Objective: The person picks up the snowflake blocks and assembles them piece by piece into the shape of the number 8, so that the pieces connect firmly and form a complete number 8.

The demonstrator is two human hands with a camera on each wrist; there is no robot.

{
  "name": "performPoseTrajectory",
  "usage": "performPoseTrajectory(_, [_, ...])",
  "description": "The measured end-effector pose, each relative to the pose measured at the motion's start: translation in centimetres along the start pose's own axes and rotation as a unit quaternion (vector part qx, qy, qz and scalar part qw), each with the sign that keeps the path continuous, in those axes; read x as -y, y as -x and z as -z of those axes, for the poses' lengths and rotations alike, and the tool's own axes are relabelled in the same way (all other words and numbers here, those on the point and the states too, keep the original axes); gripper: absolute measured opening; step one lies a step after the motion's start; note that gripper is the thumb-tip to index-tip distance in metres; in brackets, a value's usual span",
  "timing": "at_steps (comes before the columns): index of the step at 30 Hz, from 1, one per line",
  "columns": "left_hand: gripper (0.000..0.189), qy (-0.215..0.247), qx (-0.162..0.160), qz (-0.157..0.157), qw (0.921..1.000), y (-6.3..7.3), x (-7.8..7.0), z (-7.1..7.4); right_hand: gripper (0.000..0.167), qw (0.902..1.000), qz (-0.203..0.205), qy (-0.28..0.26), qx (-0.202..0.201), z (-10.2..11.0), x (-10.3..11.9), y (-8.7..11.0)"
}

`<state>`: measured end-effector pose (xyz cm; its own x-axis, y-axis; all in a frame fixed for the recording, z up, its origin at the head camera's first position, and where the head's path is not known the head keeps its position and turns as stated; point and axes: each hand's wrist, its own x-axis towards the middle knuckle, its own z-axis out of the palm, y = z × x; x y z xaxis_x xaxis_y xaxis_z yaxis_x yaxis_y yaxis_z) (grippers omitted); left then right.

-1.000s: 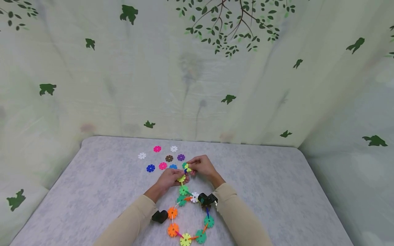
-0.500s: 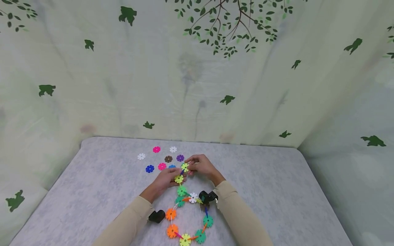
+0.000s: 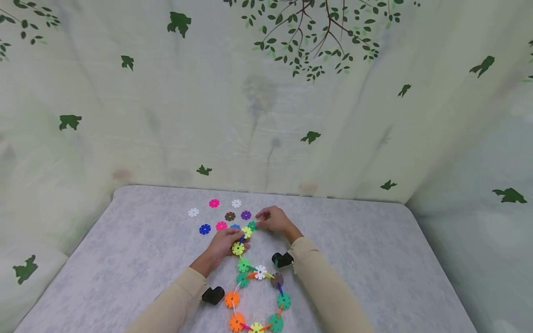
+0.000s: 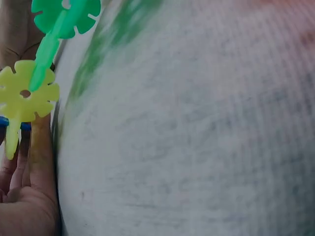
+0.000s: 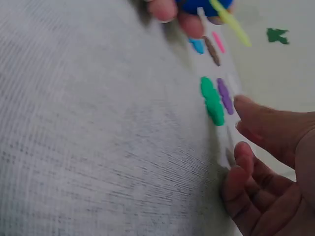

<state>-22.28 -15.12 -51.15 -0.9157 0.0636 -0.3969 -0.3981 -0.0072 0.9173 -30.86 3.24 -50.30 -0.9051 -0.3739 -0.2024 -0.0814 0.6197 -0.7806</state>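
Note:
A chain of slotted, flower-shaped plastic discs runs up from a ring on the table to my left hand (image 3: 223, 243). Thumb and fingers of that hand pinch the chain near its upper end, where a yellow disc (image 3: 246, 232) stands above a blue disc (image 5: 204, 6) and another yellow disc (image 3: 238, 249). Below them hang green discs (image 3: 243, 265), seen close up in the left wrist view. My right hand (image 3: 275, 219) is beside a loose green disc (image 3: 252, 225); in the right wrist view its thumb and fingers are apart, with nothing between them.
Loose discs lie behind the hands: purple (image 3: 246, 215), brown (image 3: 230, 216), dark blue (image 3: 205, 229), pink (image 3: 221, 225), light blue (image 3: 235, 227) and white (image 3: 193, 212). The ring's orange discs (image 3: 232, 299) lie between the forearms. A leaf-printed curtain (image 3: 266, 115) rises behind the table.
My right hand has let go of the upper yellow disc and moved off toward the loose green disc. My left hand keeps its pinch, and the chain's upper end has shifted slightly left and nearer.

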Motion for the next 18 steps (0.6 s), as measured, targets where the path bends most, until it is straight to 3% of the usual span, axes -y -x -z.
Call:
performPoseTrajectory(5, [0.027,0.015,0.017,0.006,0.9997,-0.2,0.1,0.2,0.02,0.9962,0.014,0.084,0.016,-0.6,0.5,-0.4])
performPoseTrajectory(9, [0.028,0.012,0.028,0.008,0.9995,-0.4,0.1,0.4,0.018,0.9959,0.028,0.085,0.008,-0.7,0.7,-0.4])
performPoseTrajectory(13, [0.028,0.013,0.029,0.01,0.9994,-0.5,0.0,0.6,0.018,0.9979,0.056,0.03,0.007,-0.6,0.3,-0.3])
performPoseTrajectory(18, [0.028,0.008,0.035,0.01,0.9993,-0.5,0.3,0.7,0.01,0.9938,0.038,-0.103,0.014,-0.6,-0.9,0.2])
